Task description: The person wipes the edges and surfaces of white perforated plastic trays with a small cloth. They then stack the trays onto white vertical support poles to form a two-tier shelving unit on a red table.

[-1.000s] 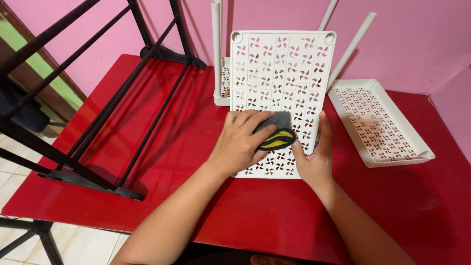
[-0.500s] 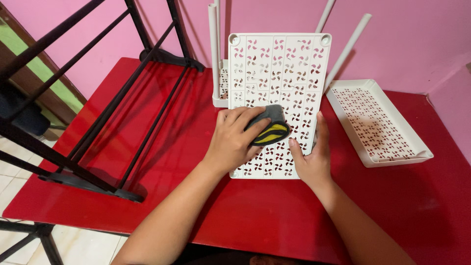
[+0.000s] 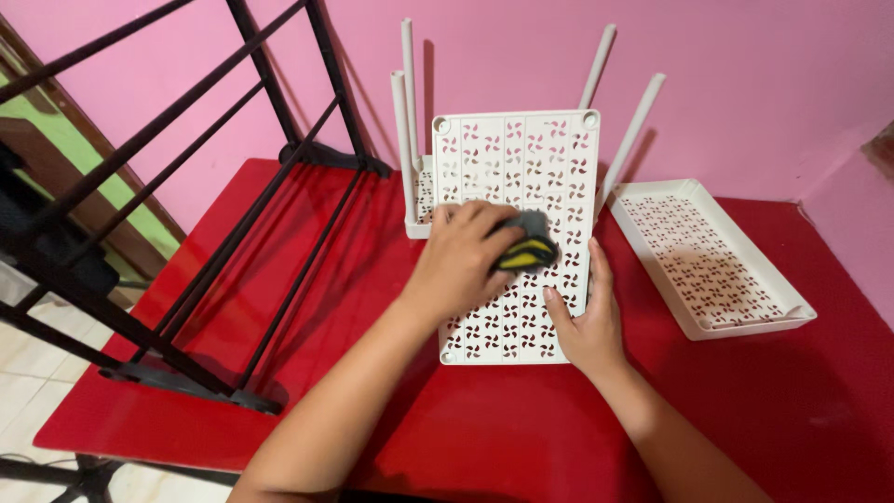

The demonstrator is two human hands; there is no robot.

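The left hand (image 3: 461,256) is closed around a grey and yellow cloth (image 3: 526,250), pressing it on the white perforated panel (image 3: 517,186) near the red tabletop's (image 3: 307,279) back edge. The right hand (image 3: 587,321) lies flat, fingers open, steadying its right edge. The panel looks light, stiff plastic, probably slidey, so grab the edges.

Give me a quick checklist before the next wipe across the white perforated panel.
1. Left hand grips the yellow and grey sponge: ok.
2. Sponge is on the panel: ok.
3. Right hand braces the panel's right edge: ok.
4. Panel lies flat on the red table: cannot tell, its far end looks propped on the legged piece.
5. Spare tray lies clear of the wiping: ok.
6. Black metal rack stands clear of the left arm: ok.
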